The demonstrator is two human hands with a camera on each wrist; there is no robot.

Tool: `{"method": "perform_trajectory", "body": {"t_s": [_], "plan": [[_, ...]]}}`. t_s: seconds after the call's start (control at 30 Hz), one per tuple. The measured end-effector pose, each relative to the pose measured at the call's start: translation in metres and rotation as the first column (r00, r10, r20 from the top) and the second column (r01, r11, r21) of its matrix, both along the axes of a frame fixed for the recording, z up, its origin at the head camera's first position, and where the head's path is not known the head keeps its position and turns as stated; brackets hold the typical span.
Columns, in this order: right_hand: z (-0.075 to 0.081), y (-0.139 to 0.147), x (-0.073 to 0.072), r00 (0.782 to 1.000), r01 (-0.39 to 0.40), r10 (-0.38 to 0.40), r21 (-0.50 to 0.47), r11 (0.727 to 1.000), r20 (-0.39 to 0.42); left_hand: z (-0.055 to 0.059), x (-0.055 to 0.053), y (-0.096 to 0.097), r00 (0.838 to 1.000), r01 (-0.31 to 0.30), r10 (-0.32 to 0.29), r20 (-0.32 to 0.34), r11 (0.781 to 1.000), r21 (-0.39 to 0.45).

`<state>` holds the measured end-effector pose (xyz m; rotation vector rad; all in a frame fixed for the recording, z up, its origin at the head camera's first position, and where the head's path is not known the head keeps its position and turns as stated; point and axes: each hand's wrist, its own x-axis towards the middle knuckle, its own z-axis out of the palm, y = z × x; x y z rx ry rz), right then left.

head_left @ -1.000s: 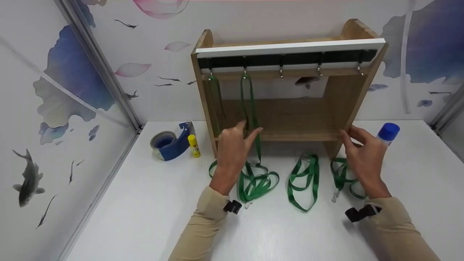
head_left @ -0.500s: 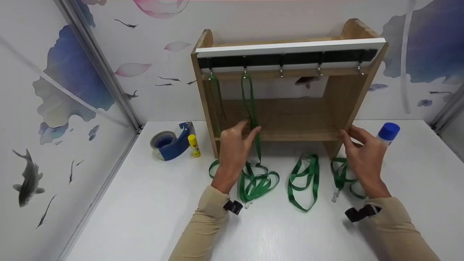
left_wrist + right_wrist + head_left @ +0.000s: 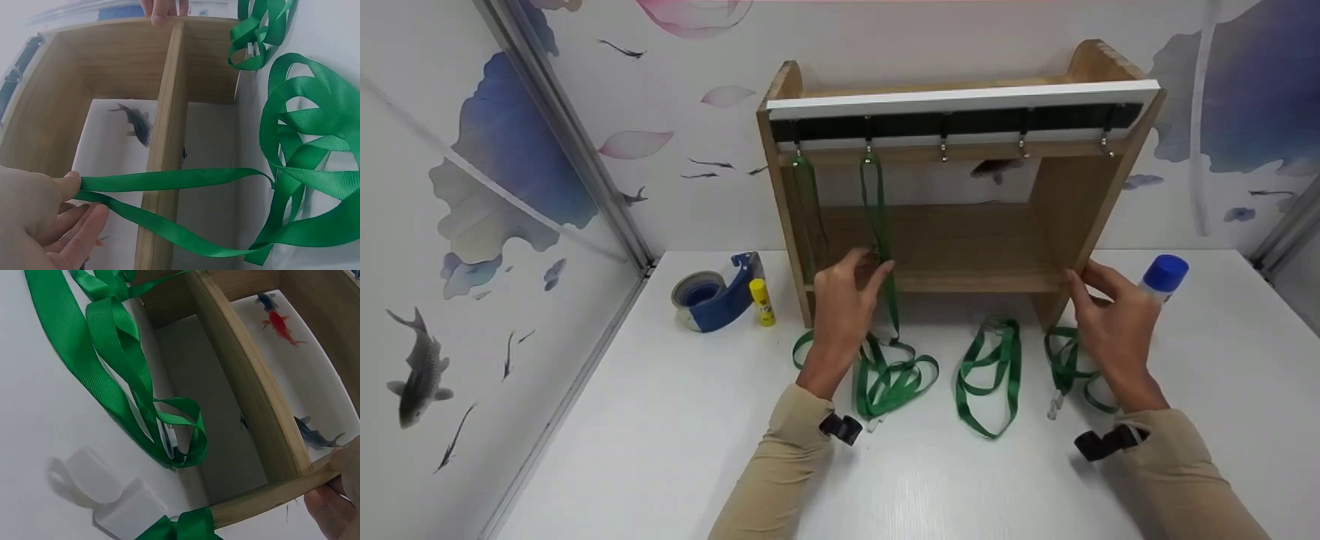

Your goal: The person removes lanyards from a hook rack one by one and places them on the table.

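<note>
My left hand (image 3: 840, 307) pinches the two strands of a green lanyard (image 3: 894, 307) between thumb and fingers. That lanyard hangs from the second hook (image 3: 869, 156) on the rack, and its lower end runs down to the table. In the left wrist view the strands (image 3: 163, 179) stretch from my fingers across the shelf board. A second green lanyard (image 3: 805, 180) hangs on the leftmost hook. At the wooden rack's (image 3: 982, 283) right side, my right hand (image 3: 1117, 322) grips the edge of the side panel, as the right wrist view also shows.
Several green lanyards lie on the white table before the rack: a pile (image 3: 896, 390), a loop (image 3: 988, 382) and one by the right wrist (image 3: 1063, 364). A blue tape dispenser (image 3: 720, 304) and yellow glue stick (image 3: 762, 302) stand left; a blue-capped glue stick (image 3: 1165, 274) stands right.
The left thumb has moved slightly left and closed onto the lanyard with the fingers. The right hand keeps its place on the rack.
</note>
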<state>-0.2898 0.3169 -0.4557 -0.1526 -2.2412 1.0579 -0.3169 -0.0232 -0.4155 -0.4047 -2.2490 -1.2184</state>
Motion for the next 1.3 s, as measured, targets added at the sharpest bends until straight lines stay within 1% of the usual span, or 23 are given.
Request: {"method": "perform_trajectory", "body": {"t_s": [0.2, 0.37, 0.53, 0.63, 0.8, 0.87, 0.93, 1.0, 1.1, 1.2, 1.3], "plan": [[0.000, 0.001, 0.001, 1.000, 0.004, -0.004, -0.010, 1.000, 0.014, -0.001, -0.001, 0.002, 0.999, 0.032, -0.033, 0.030, 0.999, 0.042], [-0.001, 0.001, 0.001, 1.000, 0.006, -0.006, -0.009, 1.000, 0.006, -0.001, -0.001, 0.003, 0.999, 0.037, -0.038, 0.016, 0.998, 0.050], [-0.002, 0.001, 0.000, 1.000, -0.001, 0.001, -0.007, 1.000, -0.007, -0.001, -0.002, -0.001, 0.999, 0.033, -0.033, 0.010, 0.999, 0.039], [-0.002, 0.001, 0.000, 1.000, -0.003, 0.003, 0.002, 1.000, -0.022, -0.001, -0.003, -0.003, 0.999, 0.041, -0.041, 0.007, 0.998, 0.043], [-0.003, 0.001, 0.000, 0.999, -0.006, 0.007, 0.010, 1.000, -0.043, 0.003, -0.003, -0.007, 0.999, 0.032, -0.032, -0.006, 0.998, 0.045], [-0.003, 0.001, 0.000, 0.999, -0.007, 0.007, 0.008, 1.000, -0.045, 0.006, -0.002, -0.009, 1.000, 0.019, -0.018, -0.025, 0.999, 0.050], [-0.004, 0.002, -0.001, 0.999, -0.007, 0.007, 0.005, 1.000, -0.044, 0.010, 0.000, -0.010, 0.998, 0.022, -0.018, -0.058, 0.997, 0.072], [-0.004, 0.002, -0.001, 0.999, -0.007, 0.007, 0.002, 1.000, -0.041, 0.015, 0.001, -0.012, 0.994, 0.033, -0.023, -0.109, 0.995, 0.092], [-0.004, 0.002, 0.000, 0.999, -0.010, 0.010, 0.000, 1.000, -0.040, 0.021, 0.004, -0.016, 0.982, 0.057, -0.036, -0.183, 0.992, 0.109], [-0.005, 0.002, 0.000, 0.999, -0.007, 0.007, 0.002, 1.000, -0.041, 0.028, 0.009, -0.019, 0.969, 0.058, -0.036, -0.243, 0.994, 0.087], [-0.005, 0.002, 0.001, 0.999, -0.001, 0.001, 0.002, 1.000, -0.040, 0.035, 0.014, -0.022, 0.957, 0.062, -0.047, -0.286, 0.997, 0.041]]}}
